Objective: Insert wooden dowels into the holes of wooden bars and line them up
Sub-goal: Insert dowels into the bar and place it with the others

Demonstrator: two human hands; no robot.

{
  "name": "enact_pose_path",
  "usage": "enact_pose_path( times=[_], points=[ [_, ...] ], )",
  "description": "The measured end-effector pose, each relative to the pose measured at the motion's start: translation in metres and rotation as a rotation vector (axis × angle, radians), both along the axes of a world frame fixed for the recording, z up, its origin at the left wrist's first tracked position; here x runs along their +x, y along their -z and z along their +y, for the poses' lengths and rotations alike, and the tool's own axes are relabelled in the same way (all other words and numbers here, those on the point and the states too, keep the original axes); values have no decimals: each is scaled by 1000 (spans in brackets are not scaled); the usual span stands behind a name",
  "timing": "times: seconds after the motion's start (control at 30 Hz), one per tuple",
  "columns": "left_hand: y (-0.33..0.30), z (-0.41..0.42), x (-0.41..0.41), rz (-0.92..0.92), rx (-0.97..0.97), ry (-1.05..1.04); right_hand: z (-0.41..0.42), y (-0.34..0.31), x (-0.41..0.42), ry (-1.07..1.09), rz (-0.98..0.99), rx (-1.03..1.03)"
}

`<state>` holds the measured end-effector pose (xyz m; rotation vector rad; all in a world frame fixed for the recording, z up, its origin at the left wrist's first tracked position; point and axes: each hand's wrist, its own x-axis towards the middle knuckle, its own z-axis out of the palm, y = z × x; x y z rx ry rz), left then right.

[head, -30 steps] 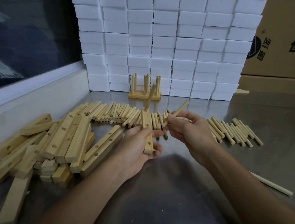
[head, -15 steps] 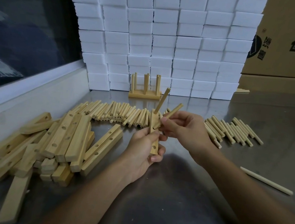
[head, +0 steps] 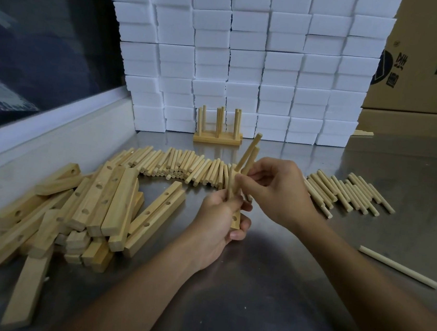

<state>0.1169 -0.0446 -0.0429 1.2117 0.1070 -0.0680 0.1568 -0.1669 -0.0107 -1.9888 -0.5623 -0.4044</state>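
A: Where is the bar [head: 235,219]?
B: Mid-frame, upright in the left hand [head: 219,220], whose fingers curl round it and hide most of it.
A: And the right hand [head: 277,191]?
B: It pinches a dowel [head: 251,158] beside another dowel (their lower ends are hidden). A finished piece [head: 217,138] stands behind.

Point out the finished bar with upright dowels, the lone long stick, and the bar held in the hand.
Finished bar [head: 217,139]: head view, base front.
Long stick [head: 398,266]: head view, mid-shaft.
Held bar [head: 236,220]: head view, lower end.
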Motion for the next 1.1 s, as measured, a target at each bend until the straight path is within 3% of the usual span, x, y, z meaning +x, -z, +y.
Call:
enact_pose_path(
  times=[0.17,0.47,1.1],
  points=[
    [2,0,1,-10,25,-4,0,1,1,16,36,62],
    [0,0,0,9,7,-10,-3,-2,-3,-72,-13,-60],
    [2,-3,0,-28,97,-54,10,3,-3,82,24,32]
  ],
)
